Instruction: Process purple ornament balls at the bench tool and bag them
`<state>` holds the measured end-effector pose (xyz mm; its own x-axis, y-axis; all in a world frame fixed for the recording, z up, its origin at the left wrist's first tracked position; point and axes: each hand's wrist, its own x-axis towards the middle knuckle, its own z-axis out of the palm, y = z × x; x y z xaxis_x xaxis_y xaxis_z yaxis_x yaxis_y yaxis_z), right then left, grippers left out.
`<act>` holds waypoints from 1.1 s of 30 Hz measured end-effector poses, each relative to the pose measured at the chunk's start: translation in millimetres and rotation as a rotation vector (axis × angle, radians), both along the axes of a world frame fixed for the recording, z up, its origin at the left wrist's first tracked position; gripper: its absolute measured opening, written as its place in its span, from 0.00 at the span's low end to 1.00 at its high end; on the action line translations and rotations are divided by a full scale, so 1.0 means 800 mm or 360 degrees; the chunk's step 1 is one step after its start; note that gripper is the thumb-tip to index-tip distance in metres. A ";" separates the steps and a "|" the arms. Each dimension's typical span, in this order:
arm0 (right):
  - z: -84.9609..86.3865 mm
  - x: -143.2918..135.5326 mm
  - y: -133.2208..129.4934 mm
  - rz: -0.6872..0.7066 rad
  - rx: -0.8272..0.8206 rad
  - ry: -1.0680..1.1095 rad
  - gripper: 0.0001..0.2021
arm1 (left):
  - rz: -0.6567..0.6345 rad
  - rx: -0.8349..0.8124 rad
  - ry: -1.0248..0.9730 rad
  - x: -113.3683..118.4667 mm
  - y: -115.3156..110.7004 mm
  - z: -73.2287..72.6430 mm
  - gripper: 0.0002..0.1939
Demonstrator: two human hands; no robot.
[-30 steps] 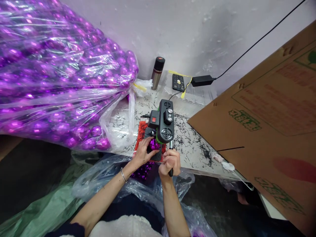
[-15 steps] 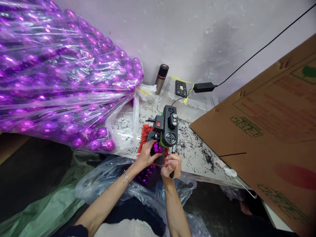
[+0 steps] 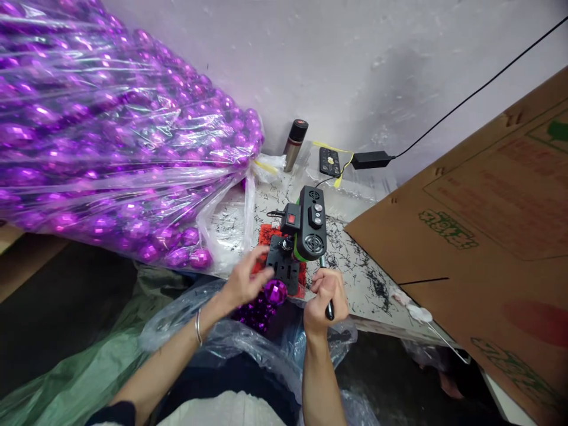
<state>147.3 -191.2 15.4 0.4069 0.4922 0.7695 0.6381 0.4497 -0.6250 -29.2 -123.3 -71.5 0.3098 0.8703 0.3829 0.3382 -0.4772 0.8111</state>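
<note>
My right hand (image 3: 327, 300) is wrapped around the black-ended lever handle (image 3: 329, 310) of a small bench press-like machine (image 3: 312, 222). This machine has a black housing with round vents, a red switch and a dark slotted base plate (image 3: 284, 266). My left hand (image 3: 246, 279) hovers left of the plate with fingers apart and nothing in them. Just off its fingertips, a shiny purple faceted ball (image 3: 276, 291) is at the plate's front edge, above an open clear plastic bag (image 3: 177, 322) holding more purple balls (image 3: 257, 315).
A big tied clear bag of purple balls (image 3: 133, 142) fills the left. Behind the machine are a dark bottle (image 3: 296, 145), a phone (image 3: 329, 161) and a power adapter (image 3: 371, 160). A cardboard box (image 3: 488, 236) stands right. Black clippings (image 3: 377, 287) litter the table.
My left hand has let go of the purple ball and moved left. The ball has gone from under the machine to the plate's front edge. My right hand stays on the lever.
</note>
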 end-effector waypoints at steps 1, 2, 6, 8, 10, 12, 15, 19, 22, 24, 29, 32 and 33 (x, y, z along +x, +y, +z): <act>-0.004 -0.001 -0.001 -0.0004 -0.0002 -0.0002 0.21 | 0.0122 -0.0054 0.0004 -0.006 0.033 0.015 0.23; -0.008 -0.001 -0.001 -0.0007 -0.0001 0.0001 0.21 | 0.0261 -0.0120 0.0054 -0.010 0.072 0.029 0.23; -0.012 -0.002 -0.001 0.0009 0.0022 0.0011 0.21 | 0.0635 -0.0401 0.0411 -0.007 0.224 0.063 0.28; -0.014 -0.002 -0.001 0.0026 0.0038 -0.0007 0.21 | 0.0721 -0.0415 0.0459 0.000 0.271 0.063 0.35; -0.016 -0.001 -0.001 0.0035 0.0055 -0.0033 0.21 | 0.0740 -0.0408 0.0494 0.007 0.296 0.056 0.39; -0.018 -0.001 -0.001 0.0034 0.0055 -0.0050 0.20 | 0.0692 -0.0408 0.0516 0.010 0.308 0.047 0.38; -0.022 -0.001 0.000 0.0031 0.0069 -0.0051 0.20 | 0.0649 -0.0404 0.0491 0.010 0.313 0.040 0.34; -0.025 -0.003 0.002 0.0012 0.0078 -0.0007 0.20 | 0.0645 -0.0415 0.0420 0.005 0.312 0.041 0.32; -0.025 -0.004 0.004 0.0017 0.0093 0.0003 0.20 | 0.0622 -0.0530 0.0258 0.001 0.306 0.048 0.31; -0.025 -0.003 0.005 0.0008 0.0099 0.0002 0.20 | 0.0627 -0.0625 0.0146 -0.001 0.300 0.055 0.31; -0.026 0.001 0.004 -0.0008 0.0061 -0.0034 0.21 | 0.0574 -0.0896 -0.0176 -0.012 0.267 0.075 0.28; -0.023 0.002 0.005 0.0020 0.0074 -0.0022 0.21 | 0.0429 -0.1058 -0.0441 -0.031 0.225 0.083 0.23; -0.021 0.001 0.006 0.0020 0.0092 -0.0007 0.22 | 0.0361 -0.1099 -0.0553 -0.038 0.208 0.085 0.23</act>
<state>148.3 -186.2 -1.3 0.3973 0.4522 0.7986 0.6349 0.4929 -0.5949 -59.6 42.9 -3.3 0.0591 0.9731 -0.2226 0.0412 0.2204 0.9745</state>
